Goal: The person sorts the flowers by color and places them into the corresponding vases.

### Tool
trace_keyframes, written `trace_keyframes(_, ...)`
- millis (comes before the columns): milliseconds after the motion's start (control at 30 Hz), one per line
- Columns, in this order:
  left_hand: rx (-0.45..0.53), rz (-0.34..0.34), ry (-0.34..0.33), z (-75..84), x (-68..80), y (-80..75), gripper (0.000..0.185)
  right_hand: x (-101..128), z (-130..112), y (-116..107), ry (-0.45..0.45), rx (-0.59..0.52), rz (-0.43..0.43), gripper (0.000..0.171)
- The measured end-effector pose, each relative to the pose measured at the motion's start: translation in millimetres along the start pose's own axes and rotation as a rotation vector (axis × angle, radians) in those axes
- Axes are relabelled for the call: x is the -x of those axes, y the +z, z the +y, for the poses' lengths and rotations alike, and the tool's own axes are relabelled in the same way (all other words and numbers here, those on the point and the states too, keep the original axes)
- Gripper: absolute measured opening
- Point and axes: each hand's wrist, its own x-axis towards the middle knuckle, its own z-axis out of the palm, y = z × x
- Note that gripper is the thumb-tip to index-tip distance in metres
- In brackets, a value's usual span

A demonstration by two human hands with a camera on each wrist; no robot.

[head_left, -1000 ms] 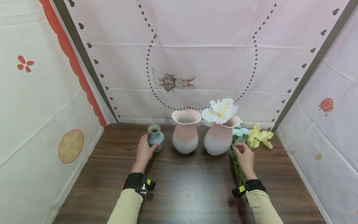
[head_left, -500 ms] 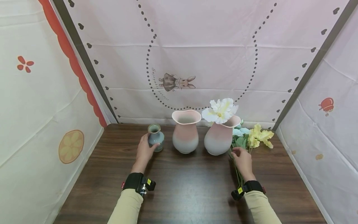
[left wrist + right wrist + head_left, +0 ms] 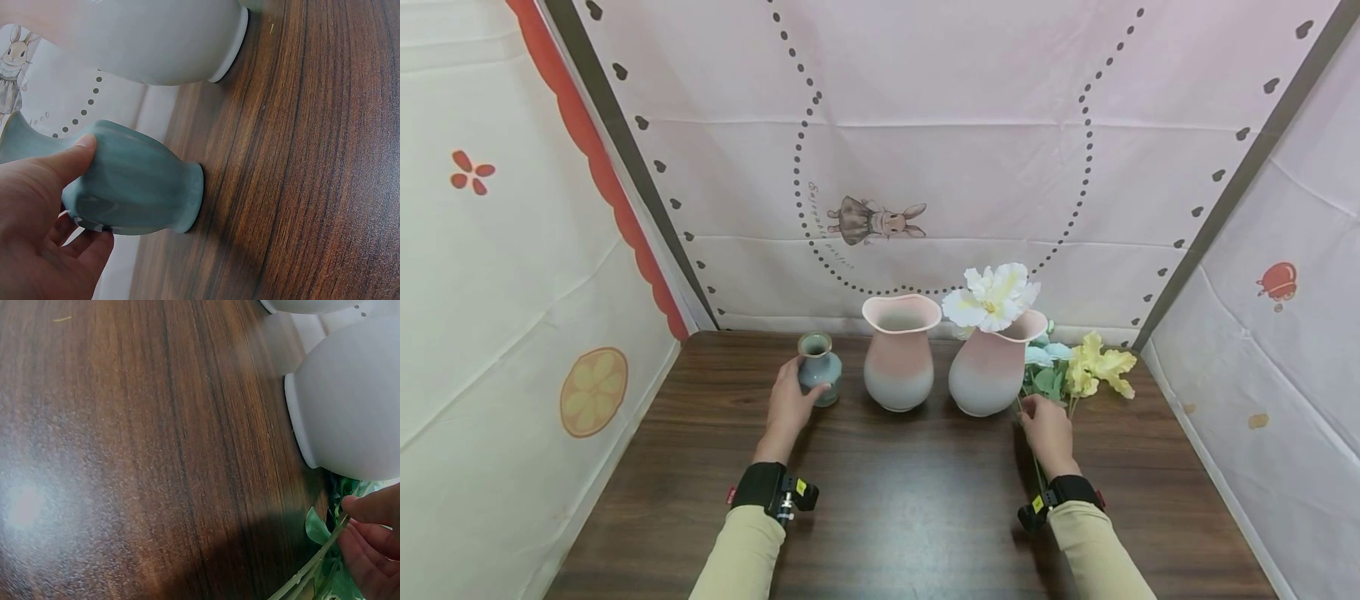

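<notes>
While the small blue-green vase [image 3: 827, 369] stands upright on the dark wooden table [image 3: 895, 500], mouth up and long axis vertical, the left hand [image 3: 788, 404] grips its body with thumb on the near side and fingers round the other. Well apart to the right, the right hand [image 3: 1048, 429] pinches flower stems [image 3: 322, 550] between thumb and fingers; they run lengthwise from far to near, blossoms toward the back cloth [image 3: 940, 167] and cut ends toward the person. Between the hands stand a pink-and-white vase [image 3: 898, 371] and a second, similar vase [image 3: 981, 379], which bears a white flower [image 3: 990, 302] and partly hides the pale blue blossoms [image 3: 1047, 355]. Just beside these lies a yellow flower [image 3: 1101, 368].
</notes>
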Motion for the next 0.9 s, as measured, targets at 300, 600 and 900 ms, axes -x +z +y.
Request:
trace_keyframes(300,0.006,0.002,-0.011,0.6,-0.6,1.2,0.075,-2.3,7.3,-6.4,0.043,-0.094,0.027,0.019)
trace_keyframes(600,0.002,-0.007,-0.021,1.5,-1.3,0.3,0.076,-0.5,7.9,-20.5,0.062,-0.176,0.048,0.020)
trace_keyframes(900,0.003,-0.008,-0.005,1.1,-1.2,-0.4,0.075,0.4,-0.6,-43.2,0.066,-0.250,0.081,0.025)
